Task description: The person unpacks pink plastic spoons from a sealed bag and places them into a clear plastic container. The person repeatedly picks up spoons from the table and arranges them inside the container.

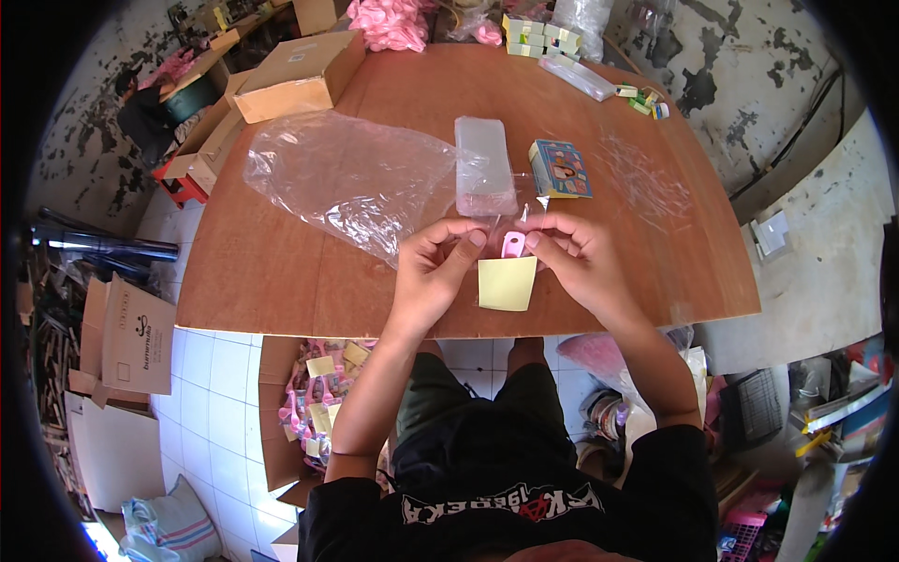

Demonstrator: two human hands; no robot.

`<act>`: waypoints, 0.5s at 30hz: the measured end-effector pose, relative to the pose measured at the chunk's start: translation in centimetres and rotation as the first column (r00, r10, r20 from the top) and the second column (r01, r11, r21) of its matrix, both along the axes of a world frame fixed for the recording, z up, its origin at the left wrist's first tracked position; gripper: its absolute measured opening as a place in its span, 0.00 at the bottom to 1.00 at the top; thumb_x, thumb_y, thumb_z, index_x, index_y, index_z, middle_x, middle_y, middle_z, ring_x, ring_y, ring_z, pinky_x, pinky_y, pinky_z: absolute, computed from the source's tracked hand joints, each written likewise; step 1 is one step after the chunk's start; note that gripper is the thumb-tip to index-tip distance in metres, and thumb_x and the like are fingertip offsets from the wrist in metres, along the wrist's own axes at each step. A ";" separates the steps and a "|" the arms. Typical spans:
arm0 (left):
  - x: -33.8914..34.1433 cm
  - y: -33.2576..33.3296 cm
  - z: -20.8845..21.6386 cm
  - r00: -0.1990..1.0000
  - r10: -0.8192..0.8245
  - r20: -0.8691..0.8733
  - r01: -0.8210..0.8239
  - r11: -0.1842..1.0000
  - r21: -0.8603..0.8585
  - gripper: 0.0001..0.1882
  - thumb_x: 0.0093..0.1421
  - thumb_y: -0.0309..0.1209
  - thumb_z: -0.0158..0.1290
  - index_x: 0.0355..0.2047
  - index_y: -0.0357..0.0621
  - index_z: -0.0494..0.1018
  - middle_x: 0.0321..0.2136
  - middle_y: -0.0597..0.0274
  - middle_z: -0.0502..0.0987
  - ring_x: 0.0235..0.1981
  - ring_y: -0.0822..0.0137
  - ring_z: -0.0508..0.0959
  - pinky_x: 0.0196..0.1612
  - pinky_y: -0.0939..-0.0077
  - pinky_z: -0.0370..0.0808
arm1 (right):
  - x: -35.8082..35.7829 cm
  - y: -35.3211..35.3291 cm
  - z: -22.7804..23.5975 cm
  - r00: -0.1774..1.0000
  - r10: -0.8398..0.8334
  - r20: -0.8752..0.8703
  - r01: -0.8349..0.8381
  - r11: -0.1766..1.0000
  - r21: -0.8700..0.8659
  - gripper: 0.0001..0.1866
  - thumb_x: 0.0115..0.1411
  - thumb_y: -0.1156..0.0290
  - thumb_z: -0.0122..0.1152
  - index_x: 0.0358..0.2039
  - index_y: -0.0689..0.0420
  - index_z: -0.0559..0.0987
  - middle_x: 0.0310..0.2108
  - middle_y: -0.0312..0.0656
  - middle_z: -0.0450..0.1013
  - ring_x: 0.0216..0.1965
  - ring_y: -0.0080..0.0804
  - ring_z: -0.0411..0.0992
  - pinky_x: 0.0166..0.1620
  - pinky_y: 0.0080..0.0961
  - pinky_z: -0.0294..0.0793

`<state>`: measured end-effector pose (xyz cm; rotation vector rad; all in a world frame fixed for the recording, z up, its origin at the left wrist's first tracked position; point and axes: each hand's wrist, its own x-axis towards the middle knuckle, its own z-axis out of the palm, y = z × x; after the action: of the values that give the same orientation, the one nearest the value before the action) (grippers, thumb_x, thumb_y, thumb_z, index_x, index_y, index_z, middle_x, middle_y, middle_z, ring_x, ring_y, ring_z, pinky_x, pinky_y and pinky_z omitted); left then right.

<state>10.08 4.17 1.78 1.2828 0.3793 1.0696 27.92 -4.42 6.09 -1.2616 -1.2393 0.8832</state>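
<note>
1. Fingers (471, 240) of both our hands are pinched together: our left hand (435, 272) and our right hand (582, 258) seem to grip clear film (500, 225) from either side.
2. Between our thumbs, near the close edge of the surface (646, 272), is the pink piece (512, 245), with the yellow paper (507, 287) directly below it.
3. We judge this one partway done: piece and paper are together (whether the piece lies inside the film, we cannot tell).
4. Below the surface, to our left, a carton (277, 412) holds many pink bits with yellow papers among them; we take those for finished ones.
5. As for what is left, the clear stack (484, 155) just beyond our hands looks like a supply of unused film, and the far pink heap (391, 23) may be more pieces, though we cannot be sure.
6. Right of the stack we see a blue box (562, 169), contents hidden; loose plastic (346, 173) spreads leftward.
</note>
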 end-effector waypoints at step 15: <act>-2.0 -0.2 1.3 0.999 0.035 0.002 -0.034 0.964 0.262 0.07 0.65 0.20 0.52 0.39 0.34 0.79 0.35 0.60 0.81 0.34 0.75 0.78 0.38 0.82 0.75 | 1.5 -0.8 -1.3 0.982 0.178 -0.056 -0.161 0.960 0.229 0.08 0.62 0.83 0.56 0.39 0.66 0.82 0.39 0.44 0.79 0.39 0.23 0.76 0.41 0.19 0.76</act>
<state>8.05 3.98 3.05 1.5170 0.2684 1.1764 29.46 -5.24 4.77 -0.9451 -1.3595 0.8781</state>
